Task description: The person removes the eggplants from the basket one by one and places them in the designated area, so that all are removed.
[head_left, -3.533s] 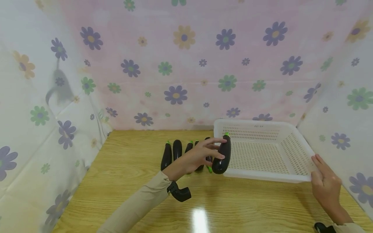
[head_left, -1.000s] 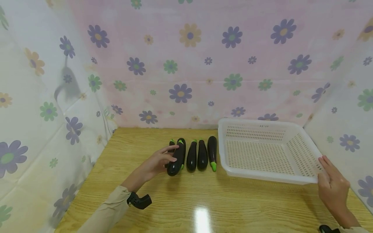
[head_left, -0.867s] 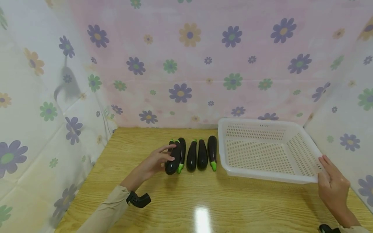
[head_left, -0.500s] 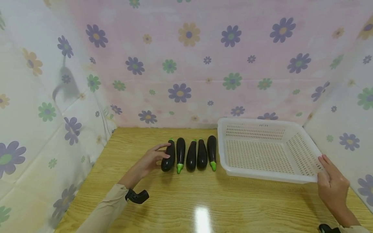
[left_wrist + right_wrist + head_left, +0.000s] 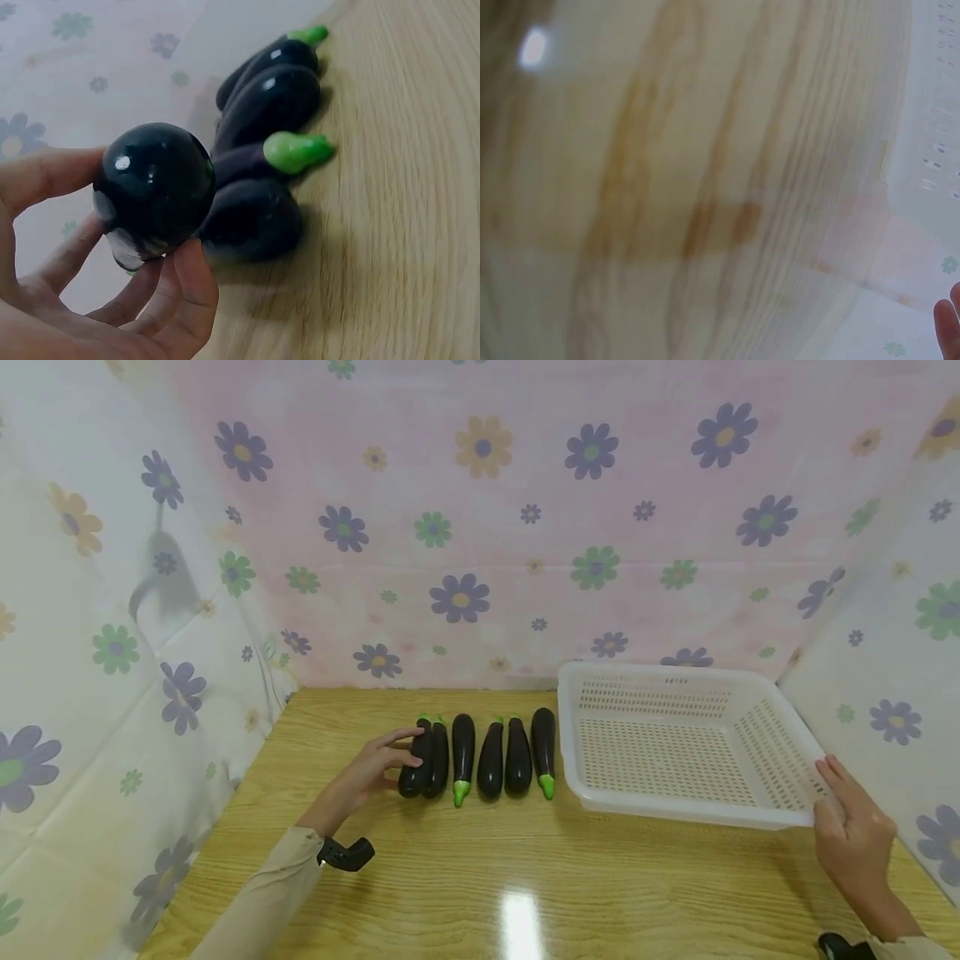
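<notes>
My left hand holds a dark, glossy eggplant at the left end of a row of eggplants. In the left wrist view, the rounded end of the held eggplant faces the camera, with thumb and fingers around it. Right beside it lies another eggplant. Further right comes an eggplant with its green stem end toward me, then several more. At the right, my right hand grips the near right corner of a white plastic basket, which has no eggplant inside.
The row's rightmost eggplant lies close to the basket's left wall. Everything stands on a wood-grain table, with a flowered cloth behind it and at both sides.
My left hand has carried the eggplant leftward, from the basket's left edge across the row to the row's left end, lowering it there. My right hand keeps its grip on the basket.
</notes>
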`<state>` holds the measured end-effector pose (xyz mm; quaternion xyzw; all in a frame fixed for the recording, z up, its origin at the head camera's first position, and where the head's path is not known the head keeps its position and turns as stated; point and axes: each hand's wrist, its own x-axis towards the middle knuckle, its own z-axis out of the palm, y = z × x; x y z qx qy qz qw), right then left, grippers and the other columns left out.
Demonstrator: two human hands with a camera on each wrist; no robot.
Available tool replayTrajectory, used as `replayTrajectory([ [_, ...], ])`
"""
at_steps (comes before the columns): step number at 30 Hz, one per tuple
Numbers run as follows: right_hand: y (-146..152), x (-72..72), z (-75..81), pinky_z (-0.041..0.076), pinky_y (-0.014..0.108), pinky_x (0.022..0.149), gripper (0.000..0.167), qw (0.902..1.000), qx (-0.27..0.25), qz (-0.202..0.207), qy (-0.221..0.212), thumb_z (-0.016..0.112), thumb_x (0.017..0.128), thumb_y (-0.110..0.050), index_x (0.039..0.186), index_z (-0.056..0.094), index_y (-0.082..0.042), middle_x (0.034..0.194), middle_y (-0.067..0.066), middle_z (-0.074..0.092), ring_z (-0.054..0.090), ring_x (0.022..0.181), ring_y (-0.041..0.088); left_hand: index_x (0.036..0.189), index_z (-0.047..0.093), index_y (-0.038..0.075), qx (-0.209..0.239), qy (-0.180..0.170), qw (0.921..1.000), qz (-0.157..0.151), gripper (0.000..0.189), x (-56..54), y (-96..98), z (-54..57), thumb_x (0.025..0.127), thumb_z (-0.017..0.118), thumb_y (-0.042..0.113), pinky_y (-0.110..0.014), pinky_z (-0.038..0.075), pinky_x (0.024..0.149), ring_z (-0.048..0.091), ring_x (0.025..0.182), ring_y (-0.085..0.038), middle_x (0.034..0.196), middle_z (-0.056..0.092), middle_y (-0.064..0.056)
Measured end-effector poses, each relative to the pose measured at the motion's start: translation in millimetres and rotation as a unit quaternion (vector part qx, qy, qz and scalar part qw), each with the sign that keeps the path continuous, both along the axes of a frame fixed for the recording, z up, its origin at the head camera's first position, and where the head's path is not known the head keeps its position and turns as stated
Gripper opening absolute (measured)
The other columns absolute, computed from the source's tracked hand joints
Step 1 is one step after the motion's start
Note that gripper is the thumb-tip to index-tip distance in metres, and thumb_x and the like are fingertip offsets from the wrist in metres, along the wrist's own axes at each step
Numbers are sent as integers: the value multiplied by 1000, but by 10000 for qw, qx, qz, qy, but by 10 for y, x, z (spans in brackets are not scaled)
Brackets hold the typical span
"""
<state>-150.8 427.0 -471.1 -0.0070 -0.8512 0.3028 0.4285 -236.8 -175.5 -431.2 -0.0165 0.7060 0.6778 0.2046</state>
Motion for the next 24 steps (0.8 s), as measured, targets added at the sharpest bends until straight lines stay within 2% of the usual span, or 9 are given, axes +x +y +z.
replayTrajectory([
  [3,-9,1,3,25,4,97,46,10000,12,11,-17,42,84,-7,126,60,-1,131,11,54,39,121,-10,140,47,19,-342,71,9993,120,58,-29,-44,-33,85,63,10,-47,50,81,48,119,-36,144,37,-16],
  [11,-9,0,-1,24,3,96,47,10000,51,4,-22,41,83,-7,126,60,0,130,14,55,39,121,-10,142,45,18,-1190,279,9925,56,60,-140,-156,-115,85,62,11,-54,45,88,43,125,-40,147,32,-19],
  [17,-7,5,4,24,4,97,47,10000,79,18,-9,41,83,-7,126,59,0,130,17,54,38,121,-11,143,42,15,-1581,376,9867,-43,62,-236,-214,-179,85,62,12,-51,48,85,43,124,-41,147,31,-21],
  [24,-8,9,10,25,4,96,47,10000,4,-3,-10,41,83,-7,125,60,-1,131,12,55,39,121,-10,145,39,12,-1780,642,9817,-199,62,-241,-245,-190,87,60,12,-45,51,77,41,125,-42,148,29,-24],
])
